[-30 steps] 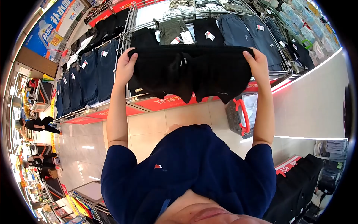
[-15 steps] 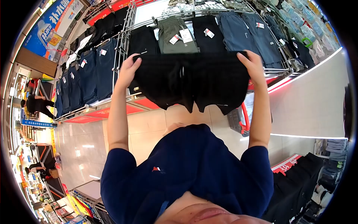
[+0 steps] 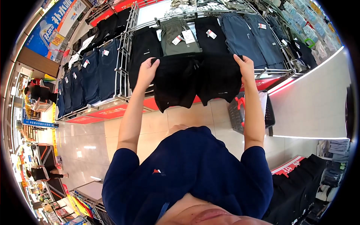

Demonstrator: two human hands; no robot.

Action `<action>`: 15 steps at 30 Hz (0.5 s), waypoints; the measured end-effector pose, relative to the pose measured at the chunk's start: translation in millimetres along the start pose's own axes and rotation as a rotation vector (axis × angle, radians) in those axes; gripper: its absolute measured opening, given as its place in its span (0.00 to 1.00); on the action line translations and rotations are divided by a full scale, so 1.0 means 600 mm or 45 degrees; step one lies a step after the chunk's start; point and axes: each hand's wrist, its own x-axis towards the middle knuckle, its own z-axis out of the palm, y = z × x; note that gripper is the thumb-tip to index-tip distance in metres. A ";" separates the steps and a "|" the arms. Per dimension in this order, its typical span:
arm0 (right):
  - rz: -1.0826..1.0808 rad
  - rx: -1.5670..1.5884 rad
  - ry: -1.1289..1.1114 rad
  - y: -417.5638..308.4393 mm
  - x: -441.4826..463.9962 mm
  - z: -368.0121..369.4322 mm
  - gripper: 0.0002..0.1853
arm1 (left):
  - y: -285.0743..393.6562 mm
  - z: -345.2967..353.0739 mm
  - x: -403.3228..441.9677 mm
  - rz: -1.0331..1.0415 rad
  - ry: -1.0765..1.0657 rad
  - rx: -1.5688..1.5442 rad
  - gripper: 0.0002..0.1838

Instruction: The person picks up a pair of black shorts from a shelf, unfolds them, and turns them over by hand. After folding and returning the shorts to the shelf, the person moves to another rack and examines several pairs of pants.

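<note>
Black shorts hang spread between my two hands, in front of the clothes rack. My left hand pinches the waistband's left corner, thumb on top. At the right corner, my right hand grips the same waistband. Both legs of the shorts hang down, with a drawstring at the middle of the waist. Just behind them on the rack lie olive shorts with white tags, black shorts with a tag and blue-grey shorts.
Dark jeans hang along the rack at the left. A grey basket with a red handle stands on the floor at the right, beside a white panel. Black garments lie at lower right. Two people are far left.
My hands have come closer together, so the waistband is less stretched and slacker. The shorts now hang lower and narrower, and more of the rack and basket shows.
</note>
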 end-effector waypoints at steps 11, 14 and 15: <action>-0.411 -0.491 -0.029 0.032 -0.245 0.208 0.19 | 0.083 0.202 -0.172 0.079 0.048 0.285 0.16; -0.385 -0.374 0.025 0.023 -0.255 0.188 0.17 | 0.070 0.180 -0.172 0.193 0.128 0.283 0.15; -0.358 -0.292 0.040 0.021 -0.252 0.188 0.15 | 0.073 0.175 -0.176 0.197 0.140 0.324 0.15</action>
